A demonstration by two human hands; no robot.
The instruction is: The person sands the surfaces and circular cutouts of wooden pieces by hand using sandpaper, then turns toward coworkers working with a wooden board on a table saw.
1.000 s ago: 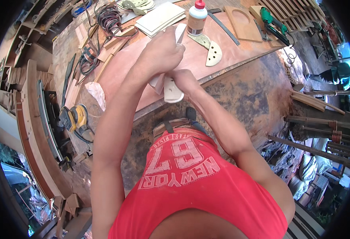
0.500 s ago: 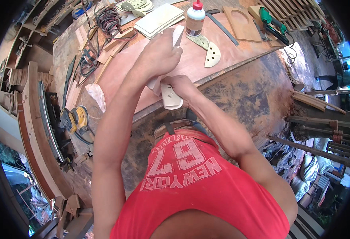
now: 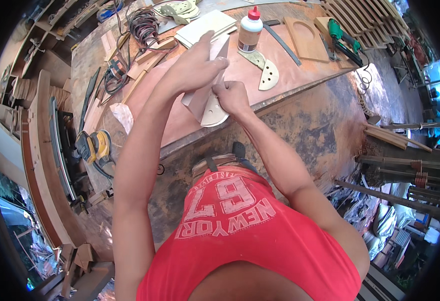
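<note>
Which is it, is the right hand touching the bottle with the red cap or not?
Apart. The head view shows it: pinkish board is visible between the right hand and the bottle.

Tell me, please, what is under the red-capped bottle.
The bottle seems to stand on the pinkish panel; a mottled green sheet shows at its near edge. Whether that sheet runs underneath is hidden by the bottle.

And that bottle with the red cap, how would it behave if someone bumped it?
The bottle looks taller than it is wide, so a push up near the red cap could well tip it. Its sides look rounded, so it might roll once down. It looks like plastic, so it would probably survive a knock.
</note>
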